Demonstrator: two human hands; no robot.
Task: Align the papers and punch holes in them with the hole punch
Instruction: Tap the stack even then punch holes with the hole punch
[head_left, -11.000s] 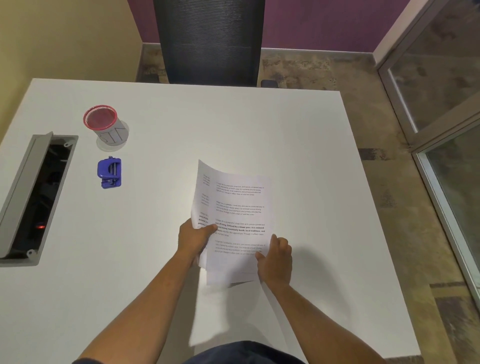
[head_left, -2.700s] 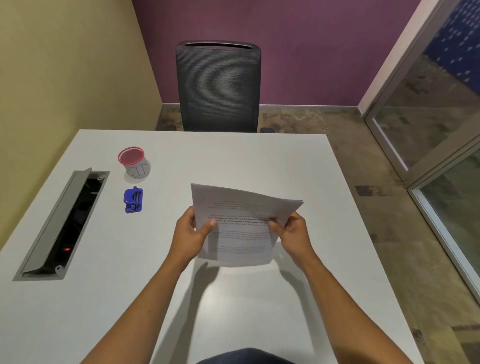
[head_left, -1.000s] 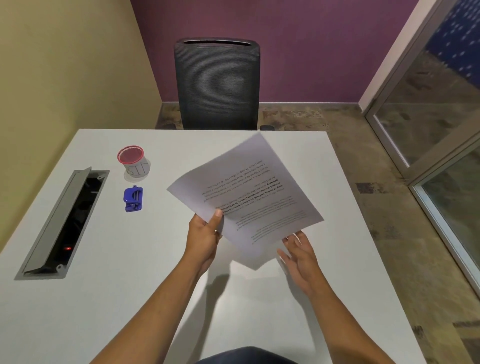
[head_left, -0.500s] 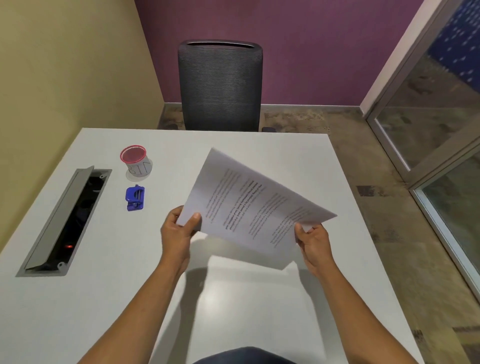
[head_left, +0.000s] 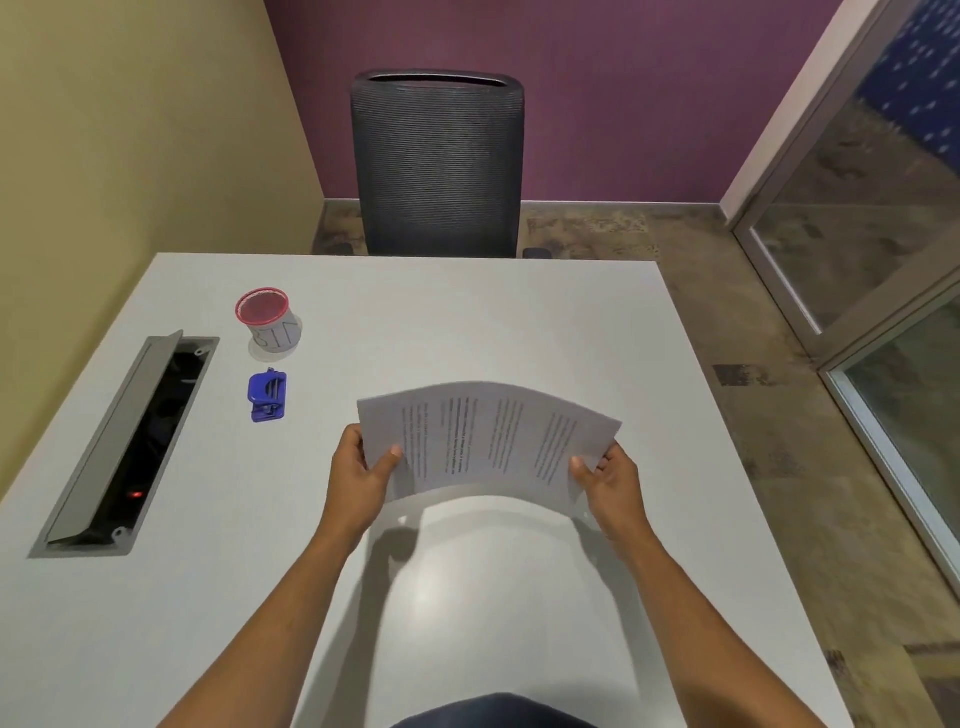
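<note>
A stack of printed white papers (head_left: 488, 441) hangs above the white table (head_left: 467, 322), turned sideways with its text lines running vertically and its middle bowed upward. My left hand (head_left: 363, 475) grips the stack's left edge, thumb on top. My right hand (head_left: 610, 480) grips the right edge the same way. The small blue hole punch (head_left: 267, 396) lies on the table to the left of the papers, well apart from both hands.
A red-rimmed cup marked BIN (head_left: 270, 322) stands behind the hole punch. An open grey cable hatch (head_left: 130, 441) is set into the table at the left. A dark mesh chair (head_left: 439, 166) stands at the far edge. A glass partition (head_left: 883, 234) is at the right.
The papers have been rotated from a tilted diagonal to a sideways, level hold. Both hands now grip opposite short edges and the stack bows upward.
</note>
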